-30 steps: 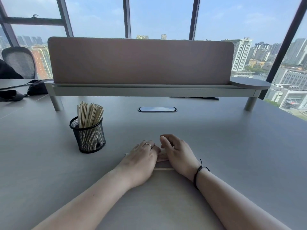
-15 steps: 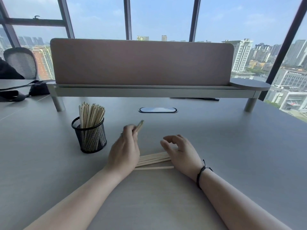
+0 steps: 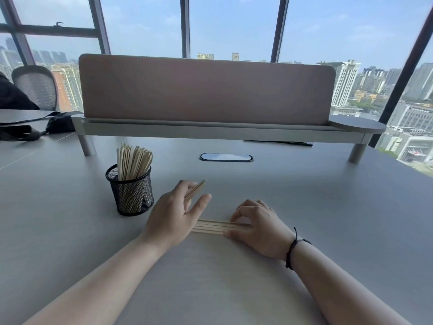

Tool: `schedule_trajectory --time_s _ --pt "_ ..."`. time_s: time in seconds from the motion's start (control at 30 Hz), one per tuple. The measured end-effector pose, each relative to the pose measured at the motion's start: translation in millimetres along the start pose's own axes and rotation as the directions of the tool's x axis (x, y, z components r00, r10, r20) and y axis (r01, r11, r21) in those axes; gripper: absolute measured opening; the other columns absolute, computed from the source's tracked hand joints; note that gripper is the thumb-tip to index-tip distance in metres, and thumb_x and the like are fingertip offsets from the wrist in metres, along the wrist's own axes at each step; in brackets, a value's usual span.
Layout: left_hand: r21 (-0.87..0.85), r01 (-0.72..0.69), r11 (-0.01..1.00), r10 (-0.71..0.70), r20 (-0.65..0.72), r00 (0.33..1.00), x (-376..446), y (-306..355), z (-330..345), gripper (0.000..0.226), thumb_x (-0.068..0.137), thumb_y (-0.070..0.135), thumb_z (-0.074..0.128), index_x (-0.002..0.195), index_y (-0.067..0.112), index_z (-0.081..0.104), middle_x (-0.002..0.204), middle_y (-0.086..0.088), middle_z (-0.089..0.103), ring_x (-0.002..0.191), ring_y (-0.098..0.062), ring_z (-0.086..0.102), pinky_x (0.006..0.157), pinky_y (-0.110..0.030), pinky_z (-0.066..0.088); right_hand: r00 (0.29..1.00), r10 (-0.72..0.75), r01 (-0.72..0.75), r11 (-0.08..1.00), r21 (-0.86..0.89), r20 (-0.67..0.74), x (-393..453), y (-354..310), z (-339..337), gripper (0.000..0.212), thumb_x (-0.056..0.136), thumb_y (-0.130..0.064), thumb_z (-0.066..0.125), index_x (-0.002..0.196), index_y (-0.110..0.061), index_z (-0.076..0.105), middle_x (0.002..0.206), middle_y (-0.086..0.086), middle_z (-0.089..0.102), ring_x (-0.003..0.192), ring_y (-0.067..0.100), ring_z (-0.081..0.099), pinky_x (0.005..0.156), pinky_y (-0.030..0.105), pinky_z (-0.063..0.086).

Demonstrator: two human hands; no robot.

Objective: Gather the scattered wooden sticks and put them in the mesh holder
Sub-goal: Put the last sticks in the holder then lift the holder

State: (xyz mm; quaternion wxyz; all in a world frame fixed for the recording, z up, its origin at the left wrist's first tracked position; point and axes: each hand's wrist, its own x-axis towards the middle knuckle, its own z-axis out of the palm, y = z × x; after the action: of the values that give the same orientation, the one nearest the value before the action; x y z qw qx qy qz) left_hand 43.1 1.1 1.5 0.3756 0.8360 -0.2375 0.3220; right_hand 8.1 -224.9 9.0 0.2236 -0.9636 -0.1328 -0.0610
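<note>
while the left hand (image 3: 174, 214) pinched a few wooden sticks (image 3: 195, 190) between thumb and fingers, their tips pointing up and away, the mesh holder (image 3: 131, 188) stood just beside it on the far left, upright and packed with sticks (image 3: 133, 161). loose sticks (image 3: 216, 226) lay flat on the grey table (image 3: 316, 202) between both hands. the right hand (image 3: 259, 227) rested curled on their right ends, fingertips and thumb pressing them; not lifted, grip unclear.
</note>
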Motion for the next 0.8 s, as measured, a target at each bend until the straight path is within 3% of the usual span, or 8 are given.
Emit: schedule_trajectory --time_s 0.13,0.37,0.67,0.8 --pt "0.007 -0.020 1.000 0.021 -0.019 1.000 1.0 -1.1 0.0 0.043 0.091 0.056 0.053 0.102 0.015 0.062 0.049 0.010 0.035 0.044 -0.004 0.043 0.049 -0.025 0.037 0.999 0.027 -0.026 1.000 -0.012 0.034 -0.5 -3.5 -5.5 0.025 0.082 -0.054 0.069 0.100 -0.037 0.065 0.101 -0.013 0.056 0.101 0.011 0.049 0.092 0.030 0.036" --pt "0.011 0.006 1.000 -0.006 -0.038 0.999 2.2 -2.2 -2.3 0.035 0.091 0.048 0.052 0.100 0.016 0.064 0.049 0.009 0.035 0.045 -0.009 0.041 0.049 -0.031 0.039 0.989 0.117 -0.125 0.988 0.088 0.092 -1.5 -4.8 -8.3 0.028 0.081 -0.041 0.074 0.108 -0.032 0.071 0.079 -0.016 0.057 0.079 0.008 0.054 0.079 0.025 0.037" --pt "-0.003 0.049 0.999 -0.050 -0.033 0.998 1.5 -1.1 -1.6 0.033 0.089 0.050 0.051 0.096 0.020 0.063 0.048 0.007 0.034 0.045 -0.012 0.040 0.049 -0.032 0.041 0.989 0.121 -0.127 0.989 0.071 0.090 -5.5 -6.8 -8.8 0.012 0.084 -0.038 0.072 0.094 -0.038 0.066 0.096 -0.010 0.056 0.088 0.008 0.052 0.088 0.030 0.043" --pt "-0.009 0.050 0.999 -0.051 -0.026 0.998 1.6 0.7 -2.6 0.033 0.089 0.050 0.051 0.096 0.020 0.064 0.048 0.005 0.038 0.050 -0.020 0.046 0.049 -0.033 0.042 0.988 0.125 -0.131 0.989 0.061 0.096 -7.3 -9.8 -10.5 0.009 0.086 -0.034 0.069 0.091 -0.037 0.063 0.084 -0.016 0.058 0.078 0.002 0.051 0.080 0.023 0.036"
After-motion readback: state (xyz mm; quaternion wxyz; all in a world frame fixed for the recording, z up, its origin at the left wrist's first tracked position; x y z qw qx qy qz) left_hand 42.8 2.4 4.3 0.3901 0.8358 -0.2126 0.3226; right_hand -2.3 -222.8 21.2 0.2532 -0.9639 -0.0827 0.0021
